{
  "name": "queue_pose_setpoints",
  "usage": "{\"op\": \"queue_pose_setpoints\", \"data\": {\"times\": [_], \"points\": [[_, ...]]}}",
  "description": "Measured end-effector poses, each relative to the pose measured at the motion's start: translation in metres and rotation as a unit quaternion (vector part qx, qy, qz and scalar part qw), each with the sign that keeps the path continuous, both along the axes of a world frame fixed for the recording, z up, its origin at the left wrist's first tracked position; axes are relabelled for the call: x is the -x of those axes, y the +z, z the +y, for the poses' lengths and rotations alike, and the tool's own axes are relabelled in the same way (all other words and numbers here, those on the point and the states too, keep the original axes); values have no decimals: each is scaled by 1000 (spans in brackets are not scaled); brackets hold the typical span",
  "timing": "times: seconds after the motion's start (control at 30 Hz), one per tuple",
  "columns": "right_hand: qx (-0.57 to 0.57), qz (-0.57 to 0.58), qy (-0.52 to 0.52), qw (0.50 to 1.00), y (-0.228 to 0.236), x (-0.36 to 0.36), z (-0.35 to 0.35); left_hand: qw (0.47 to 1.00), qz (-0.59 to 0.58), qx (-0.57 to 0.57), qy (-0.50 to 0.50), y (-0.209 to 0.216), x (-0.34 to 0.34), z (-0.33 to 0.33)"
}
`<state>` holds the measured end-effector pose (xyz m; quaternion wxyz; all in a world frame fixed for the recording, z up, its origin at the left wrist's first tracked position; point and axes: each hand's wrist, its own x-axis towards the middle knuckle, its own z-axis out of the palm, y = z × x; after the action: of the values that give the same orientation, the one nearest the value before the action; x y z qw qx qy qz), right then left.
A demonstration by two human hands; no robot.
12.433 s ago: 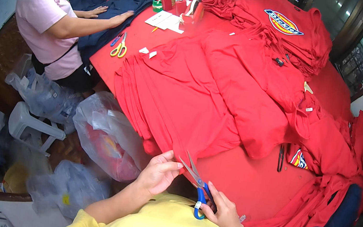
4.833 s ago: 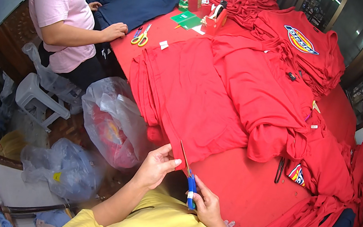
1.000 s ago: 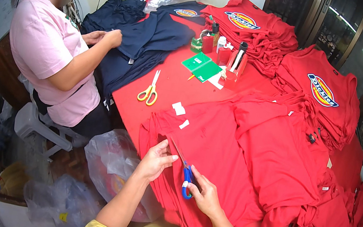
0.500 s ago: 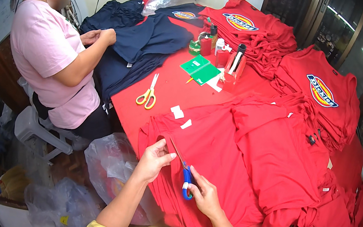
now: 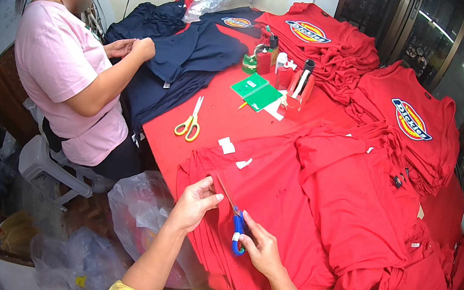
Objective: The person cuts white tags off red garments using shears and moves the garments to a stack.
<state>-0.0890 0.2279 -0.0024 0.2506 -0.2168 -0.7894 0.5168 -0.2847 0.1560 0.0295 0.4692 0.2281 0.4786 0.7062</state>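
My right hand [image 5: 263, 250] grips blue-handled scissors [image 5: 239, 233], their narrow blades slanting up and left over a red shirt [image 5: 279, 197] spread on the table. Close to the blade tips, my left hand [image 5: 194, 203] is closed with thumb and fingers together. What it pinches is too small to make out; red cloth lies just beneath. Two white tags [image 5: 226, 145] show on the red surface beyond my hands. Yellow-handled scissors [image 5: 189, 126] rest farther off on the red tabletop [image 5: 221, 103], out of my reach of contact.
Red shirt stacks [image 5: 412, 124] fill the right and back. Dark navy garments [image 5: 189, 53] lie at the far left, beside a co-worker [image 5: 66, 66] in pink. A green notebook [image 5: 256, 92] and several bottles stand mid-table. Plastic bags [image 5: 143, 207] and a white stool [image 5: 45, 165] are left below.
Both hands and the blue scissors stay almost where they were. The nearer white tag has shifted slightly and looks turned. The co-worker's hands have moved a little to the right.
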Motion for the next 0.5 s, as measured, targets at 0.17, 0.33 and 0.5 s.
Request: {"op": "queue_pose_setpoints", "data": {"times": [0.17,0.33,0.5], "points": [[106,15,1,994,0,-3,-3,1000,4,-5,-11,-1,-1,-1],[273,23,8,962,-12,-9,-4,1000,4,-13,-18,3,-3,-2],[176,53,-13,983,-4,-11,1,999,30,-19,-31,-2,-4,-2]]}}
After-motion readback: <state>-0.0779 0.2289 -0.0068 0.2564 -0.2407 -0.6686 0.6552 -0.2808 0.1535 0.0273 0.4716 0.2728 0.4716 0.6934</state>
